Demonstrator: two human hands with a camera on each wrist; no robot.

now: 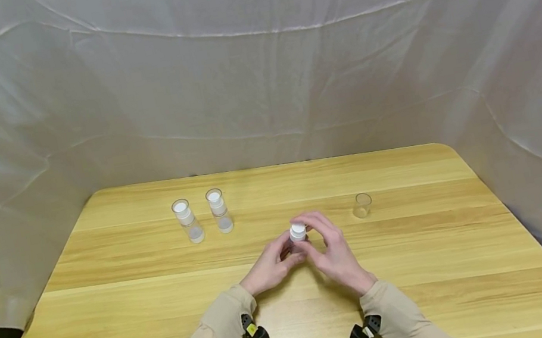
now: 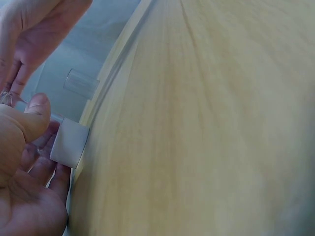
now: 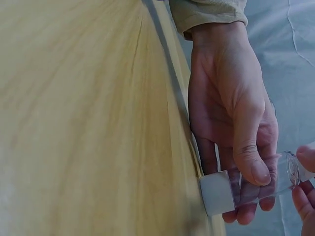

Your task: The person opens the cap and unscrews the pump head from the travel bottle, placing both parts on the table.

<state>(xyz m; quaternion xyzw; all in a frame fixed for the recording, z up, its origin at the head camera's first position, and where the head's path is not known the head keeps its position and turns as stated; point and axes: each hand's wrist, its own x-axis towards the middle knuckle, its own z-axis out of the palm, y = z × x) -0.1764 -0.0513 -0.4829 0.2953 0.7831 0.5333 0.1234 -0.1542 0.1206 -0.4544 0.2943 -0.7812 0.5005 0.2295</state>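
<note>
A small clear bottle with a white top (image 1: 297,233) stands upright between both hands over the middle of the table. My left hand (image 1: 269,267) holds its transparent body from the left, thumb and fingers around it. The bottle's white base (image 3: 217,192) shows below those fingers in the right wrist view. My right hand (image 1: 337,254) pinches the white top from the right and above. In the left wrist view, my left thumb (image 2: 35,115) lies across the body. To the right of the hands, a clear cap (image 1: 362,205) stands on the table.
Two similar capped bottles, one (image 1: 188,221) farther left and another (image 1: 219,211) beside it, stand upright at the back left. Grey cloth (image 1: 256,87) hangs behind and along the sides of the wooden table (image 1: 138,313).
</note>
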